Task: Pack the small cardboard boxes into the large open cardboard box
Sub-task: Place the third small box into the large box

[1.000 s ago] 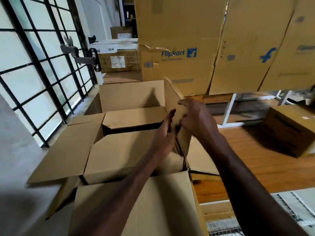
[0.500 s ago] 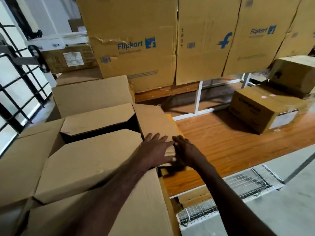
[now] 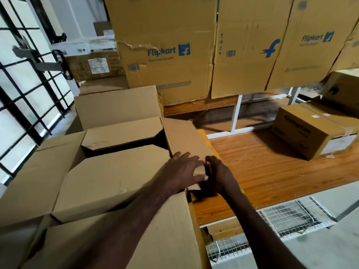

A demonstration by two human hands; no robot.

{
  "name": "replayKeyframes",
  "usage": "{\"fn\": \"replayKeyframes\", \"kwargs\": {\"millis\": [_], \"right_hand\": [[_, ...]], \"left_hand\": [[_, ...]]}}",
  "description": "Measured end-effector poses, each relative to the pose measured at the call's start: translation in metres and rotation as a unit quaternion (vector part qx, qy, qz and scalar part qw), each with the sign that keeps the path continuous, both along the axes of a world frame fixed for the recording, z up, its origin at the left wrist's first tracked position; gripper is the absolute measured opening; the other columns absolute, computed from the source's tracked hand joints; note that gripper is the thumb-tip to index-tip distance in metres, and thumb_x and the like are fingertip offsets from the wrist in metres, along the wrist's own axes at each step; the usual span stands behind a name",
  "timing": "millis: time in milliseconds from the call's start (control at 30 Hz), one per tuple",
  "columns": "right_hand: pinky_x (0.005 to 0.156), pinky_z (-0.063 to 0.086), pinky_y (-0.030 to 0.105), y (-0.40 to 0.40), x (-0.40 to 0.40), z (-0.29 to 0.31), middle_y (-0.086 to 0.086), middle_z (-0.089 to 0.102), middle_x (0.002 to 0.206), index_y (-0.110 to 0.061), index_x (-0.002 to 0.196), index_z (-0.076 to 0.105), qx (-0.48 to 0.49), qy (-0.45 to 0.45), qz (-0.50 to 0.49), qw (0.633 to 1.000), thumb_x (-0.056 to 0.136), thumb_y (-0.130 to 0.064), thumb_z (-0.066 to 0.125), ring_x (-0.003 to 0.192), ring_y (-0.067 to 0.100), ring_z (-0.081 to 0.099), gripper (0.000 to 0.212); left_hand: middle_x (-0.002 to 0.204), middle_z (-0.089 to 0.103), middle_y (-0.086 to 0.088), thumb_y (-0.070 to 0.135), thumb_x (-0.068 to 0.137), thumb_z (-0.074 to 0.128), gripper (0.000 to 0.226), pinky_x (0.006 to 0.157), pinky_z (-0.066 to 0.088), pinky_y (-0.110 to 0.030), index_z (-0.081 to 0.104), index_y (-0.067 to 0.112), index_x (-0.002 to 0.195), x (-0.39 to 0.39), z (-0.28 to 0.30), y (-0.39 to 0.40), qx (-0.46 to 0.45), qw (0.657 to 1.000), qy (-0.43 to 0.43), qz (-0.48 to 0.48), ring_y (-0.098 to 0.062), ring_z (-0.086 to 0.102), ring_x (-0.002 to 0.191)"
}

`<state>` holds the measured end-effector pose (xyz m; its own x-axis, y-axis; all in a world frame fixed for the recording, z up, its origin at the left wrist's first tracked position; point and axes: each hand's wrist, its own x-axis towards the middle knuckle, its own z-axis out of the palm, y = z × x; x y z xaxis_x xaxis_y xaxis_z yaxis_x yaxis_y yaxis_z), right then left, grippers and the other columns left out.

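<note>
Inside the large open box (image 3: 116, 105), small boxes (image 3: 118, 177); left hand (image 3: 182, 171) flat, right hand (image 3: 218, 176) grip unclear.

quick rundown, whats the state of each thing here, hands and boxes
left hand: open, fingers flat on the right flap
right hand: fingers curled around the right flap's edge
right flap: folded down, nearly flat
large open cardboard box: flaps spread, not closed
small cardboard box: inside the large box, closed
Flipkart boxes: closed, stacked on the shelf
labelled box: closed, on the wooden surface
</note>
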<state>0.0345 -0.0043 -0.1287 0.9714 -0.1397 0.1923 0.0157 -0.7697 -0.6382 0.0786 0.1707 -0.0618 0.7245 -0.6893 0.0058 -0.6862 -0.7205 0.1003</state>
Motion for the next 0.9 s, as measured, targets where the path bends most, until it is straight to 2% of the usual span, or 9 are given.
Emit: {"fn": "replayKeyframes", "kwargs": {"millis": [67, 167, 200, 333, 433, 567, 667, 767, 900], "right_hand": [[0.110, 0.048, 0.056, 0.003, 0.003, 0.027, 0.006, 0.063, 0.139, -0.030, 0.126, 0.058, -0.095, -0.029, -0.020, 0.995, 0.106, -0.038, 0.055, 0.134, 0.039, 0.058, 0.022], [0.129, 0.019, 0.059, 0.027, 0.010, 0.069, 0.005, 0.044, 0.168, -0.024, 0.153, 0.053, -0.201, 0.000, -0.016, 0.979, 0.098, -0.040, 0.072, 0.158, 0.032, 0.036, 0.061], [0.129, 0.020, 0.055, 0.041, 0.013, 0.082, 0.005, 0.044, 0.169, -0.021, 0.156, 0.051, -0.194, -0.005, 0.000, 0.981, 0.100, -0.037, 0.071, 0.157, 0.031, 0.038, 0.062], [0.115, 0.049, 0.043, 0.109, 0.035, 0.109, 0.009, 0.059, 0.156, -0.015, 0.155, 0.054, -0.068, -0.042, 0.121, 0.989, 0.100, -0.024, 0.072, 0.140, 0.031, 0.058, 0.059], [0.120, 0.042, 0.038, 0.150, 0.066, 0.107, 0.010, 0.051, 0.163, -0.014, 0.164, 0.043, -0.059, 0.007, 0.167, 0.984, 0.099, -0.036, 0.075, 0.148, 0.029, 0.051, 0.075], [0.123, 0.036, 0.044, 0.177, 0.103, 0.109, 0.015, 0.036, 0.172, -0.013, 0.171, 0.026, -0.027, 0.117, 0.166, 0.979, 0.096, -0.055, 0.074, 0.156, 0.036, 0.038, 0.098], [0.117, 0.041, 0.039, 0.175, 0.121, 0.108, 0.016, 0.047, 0.166, -0.008, 0.164, 0.043, -0.016, 0.103, 0.137, 0.985, 0.092, -0.047, 0.082, 0.149, 0.033, 0.048, 0.090], [0.096, 0.046, 0.032, 0.172, 0.121, 0.116, 0.016, 0.066, 0.146, -0.008, 0.147, 0.065, 0.016, 0.072, 0.125, 0.989, 0.089, -0.039, 0.086, 0.131, 0.030, 0.063, 0.069], [0.085, 0.052, 0.034, 0.169, 0.103, 0.148, 0.008, 0.077, 0.121, -0.011, 0.123, 0.078, 0.005, 0.010, 0.139, 0.990, 0.085, -0.045, 0.090, 0.110, 0.022, 0.070, 0.052]], "left_hand": [[0.170, 0.040, 0.007, 0.068, 0.103, 0.050, 0.065, 0.130, 0.018, -0.048, 0.043, 0.039, 0.161, 0.000, 0.006, 0.014, -0.063, 0.998, 0.017, 0.022, -0.022, 0.029, 0.159], [0.169, 0.041, 0.009, 0.067, 0.105, 0.047, 0.063, 0.130, 0.023, -0.048, 0.041, 0.041, 0.161, 0.010, 0.011, 0.045, -0.123, 0.990, 0.019, 0.071, -0.022, 0.029, 0.160], [0.169, 0.041, 0.009, 0.066, 0.105, 0.046, 0.061, 0.129, 0.025, -0.050, 0.041, 0.042, 0.161, 0.015, 0.012, 0.060, -0.134, 0.987, 0.001, 0.089, -0.023, 0.029, 0.160], [0.165, 0.046, 0.007, 0.061, 0.106, 0.047, 0.057, 0.126, 0.032, -0.051, 0.045, 0.039, 0.158, 0.032, 0.016, 0.134, -0.171, 0.963, -0.079, 0.195, -0.024, 0.037, 0.156], [0.164, 0.047, 0.002, 0.063, 0.106, 0.048, 0.062, 0.124, 0.032, -0.057, 0.044, 0.032, 0.160, 0.040, 0.016, 0.189, -0.164, 0.948, -0.063, 0.265, -0.034, 0.040, 0.152], [0.166, 0.043, 0.001, 0.076, 0.098, 0.049, 0.078, 0.123, 0.026, -0.065, 0.037, 0.032, 0.162, 0.037, 0.012, 0.243, -0.129, 0.934, -0.013, 0.332, -0.043, 0.036, 0.153], [0.173, 0.032, 0.002, 0.080, 0.096, 0.050, 0.084, 0.124, 0.018, -0.065, 0.033, 0.034, 0.165, 0.032, 0.011, 0.262, -0.100, 0.933, 0.006, 0.345, -0.042, 0.026, 0.159], [0.171, 0.034, 0.003, 0.090, 0.086, 0.049, 0.091, 0.120, 0.017, -0.077, 0.036, 0.040, 0.160, 0.027, 0.019, 0.272, -0.121, 0.929, -0.031, 0.349, -0.037, 0.030, 0.157], [0.155, 0.056, 0.001, 0.080, 0.084, 0.067, 0.083, 0.121, 0.023, -0.070, 0.048, 0.035, 0.151, 0.007, 0.059, 0.269, -0.137, 0.928, -0.120, 0.326, -0.030, 0.049, 0.144]]}}
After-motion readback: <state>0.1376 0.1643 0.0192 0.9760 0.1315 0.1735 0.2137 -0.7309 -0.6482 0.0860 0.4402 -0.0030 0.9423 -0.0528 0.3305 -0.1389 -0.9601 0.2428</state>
